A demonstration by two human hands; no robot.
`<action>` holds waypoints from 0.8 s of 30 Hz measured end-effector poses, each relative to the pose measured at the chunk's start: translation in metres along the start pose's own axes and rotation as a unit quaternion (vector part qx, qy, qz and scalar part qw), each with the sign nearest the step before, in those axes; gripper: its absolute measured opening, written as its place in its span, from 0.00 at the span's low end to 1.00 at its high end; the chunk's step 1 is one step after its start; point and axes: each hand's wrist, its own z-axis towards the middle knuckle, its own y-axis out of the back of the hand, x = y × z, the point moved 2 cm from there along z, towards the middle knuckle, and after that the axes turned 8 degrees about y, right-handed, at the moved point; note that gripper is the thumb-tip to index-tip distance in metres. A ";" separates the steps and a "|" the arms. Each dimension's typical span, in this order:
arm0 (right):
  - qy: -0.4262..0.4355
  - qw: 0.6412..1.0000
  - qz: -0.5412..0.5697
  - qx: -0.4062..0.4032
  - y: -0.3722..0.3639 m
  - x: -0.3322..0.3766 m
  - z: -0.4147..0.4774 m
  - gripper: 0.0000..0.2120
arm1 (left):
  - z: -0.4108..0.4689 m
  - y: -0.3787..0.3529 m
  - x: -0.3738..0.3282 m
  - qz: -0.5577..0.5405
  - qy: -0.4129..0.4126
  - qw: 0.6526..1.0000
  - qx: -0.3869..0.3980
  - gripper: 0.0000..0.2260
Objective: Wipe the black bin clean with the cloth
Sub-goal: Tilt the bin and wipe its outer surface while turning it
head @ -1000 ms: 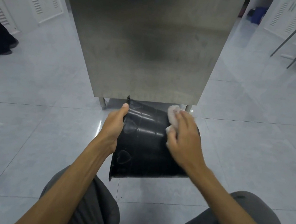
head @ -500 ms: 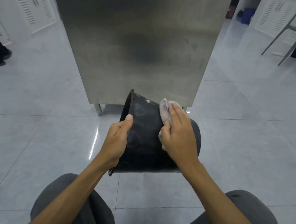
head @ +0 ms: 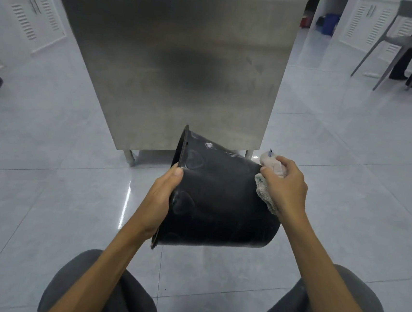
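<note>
Here the left hand (head: 160, 199) is curled over the rim of the black bin (head: 220, 207) at its nine o'clock edge. The thumb is laid on the outer wall and the fingers are hidden. The right hand (head: 285, 186) is closed round a bunched pale cloth (head: 265, 194), which is pressed to the wall at about two o'clock, near the base end. The bin is held on its side, mouth turned to ten o'clock, with a steel cabinet (head: 171, 64) at twelve. For a good wipe, the rim should be gripped firmly and the cloth drawn along the wall in overlapping strokes. The bin should be turned until the pale speck (head: 208, 145) at eleven o'clock is reached. The inside is turned away, so its contents cannot be told.
</note>
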 end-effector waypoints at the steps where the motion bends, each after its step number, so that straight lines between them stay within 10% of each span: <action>1: 0.003 1.000 -0.003 -0.004 0.002 0.000 -0.002 0.22 | 0.002 0.001 -0.001 -0.011 0.007 1.000 0.007 0.23; 11: 0.112 0.992 -0.062 0.019 0.002 0.000 -0.029 0.18 | 0.016 0.007 0.012 -0.109 0.184 0.975 -0.065 0.31; 24: 0.265 0.956 -0.122 -0.011 -0.013 0.004 -0.051 0.24 | 0.015 0.007 0.003 -0.164 0.180 0.953 -0.181 0.21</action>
